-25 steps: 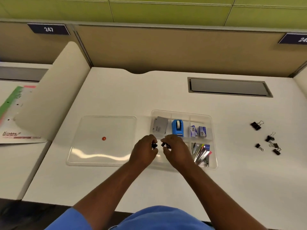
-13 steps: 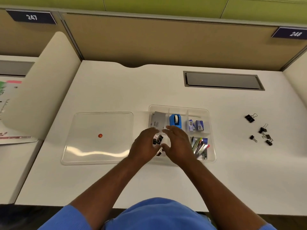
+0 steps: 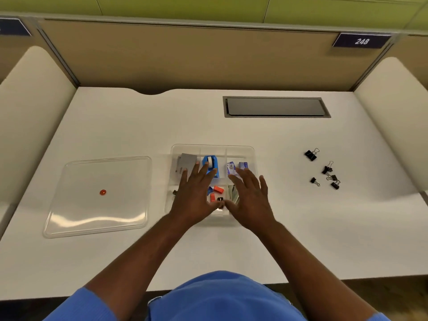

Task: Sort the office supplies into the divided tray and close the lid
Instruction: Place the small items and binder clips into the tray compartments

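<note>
A clear divided tray (image 3: 240,148) sits mid-table. Its back row holds a grey box (image 3: 186,163), a blue tape dispenser (image 3: 210,162) and small staple boxes (image 3: 234,167). Small orange, blue and black clips (image 3: 216,193) lie in its front middle compartment. My left hand (image 3: 193,193) hovers flat over the tray's left half, fingers spread and empty. Over the right half my right hand (image 3: 250,196) is likewise spread and empty, hiding the front right compartment. The clear lid (image 3: 97,195), with a red dot, lies flat to the tray's left. Several black binder clips (image 3: 328,173) lie loose at right.
A grey cable hatch (image 3: 275,107) is set into the desk at the back right. Cream side dividers (image 3: 391,107) flank the desk, with a brown partition behind. The table's near edge runs just above my blue sleeves.
Both hands were pinched on small clips over the tray's front compartments; now the fingers have spread and the clips lie in the tray. The view has shifted to the right.
</note>
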A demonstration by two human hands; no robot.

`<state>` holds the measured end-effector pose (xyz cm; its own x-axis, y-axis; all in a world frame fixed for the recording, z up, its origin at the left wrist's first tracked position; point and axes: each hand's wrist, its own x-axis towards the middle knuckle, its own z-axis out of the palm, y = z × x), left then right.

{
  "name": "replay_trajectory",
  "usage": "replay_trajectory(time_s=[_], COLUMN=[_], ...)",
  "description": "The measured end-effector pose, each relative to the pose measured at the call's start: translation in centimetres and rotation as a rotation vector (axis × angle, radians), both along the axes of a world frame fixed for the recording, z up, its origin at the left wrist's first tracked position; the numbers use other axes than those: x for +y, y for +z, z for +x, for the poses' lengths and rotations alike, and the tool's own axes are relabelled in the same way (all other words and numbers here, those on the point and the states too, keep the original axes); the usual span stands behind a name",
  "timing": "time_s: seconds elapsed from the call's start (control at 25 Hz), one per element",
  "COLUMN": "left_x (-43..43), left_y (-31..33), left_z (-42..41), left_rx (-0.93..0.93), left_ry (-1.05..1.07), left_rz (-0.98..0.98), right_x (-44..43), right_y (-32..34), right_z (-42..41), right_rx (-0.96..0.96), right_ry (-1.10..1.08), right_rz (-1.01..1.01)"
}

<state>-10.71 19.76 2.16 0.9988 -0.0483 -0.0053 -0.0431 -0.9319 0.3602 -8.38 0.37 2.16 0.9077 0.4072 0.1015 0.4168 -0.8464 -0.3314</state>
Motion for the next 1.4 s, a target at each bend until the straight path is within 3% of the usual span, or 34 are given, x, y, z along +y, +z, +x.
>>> replay_trajectory(time_s=[0.24, 0.8, 1.16, 1.4], left_x=[-10.3, -30.2, -34.6, -35.8], left_y=[-0.1, -3.9, -4.7, -5.2], left_z=[2.9, 9.6, 13.9, 17.0], left_rx=[-0.037, 0.257, 0.245, 0.231], left_ry=[-0.030, -0.035, -0.155, -0.124], left_rz=[-0.013, -0.143, -0.032, -0.138], right_x=[-10.4, -32.3, -34.8, -35.1], right_y=[-0.1, -4.5, -5.8, -6.2], right_z=[2.9, 8.3, 11.9, 14.0], right_rx=[0.021, 0.227, 0.213, 0.163], right_ry=[-0.018, -0.229, -0.202, -0.175], right_rz=[-0.005, -0.082, -0.060, -0.007])
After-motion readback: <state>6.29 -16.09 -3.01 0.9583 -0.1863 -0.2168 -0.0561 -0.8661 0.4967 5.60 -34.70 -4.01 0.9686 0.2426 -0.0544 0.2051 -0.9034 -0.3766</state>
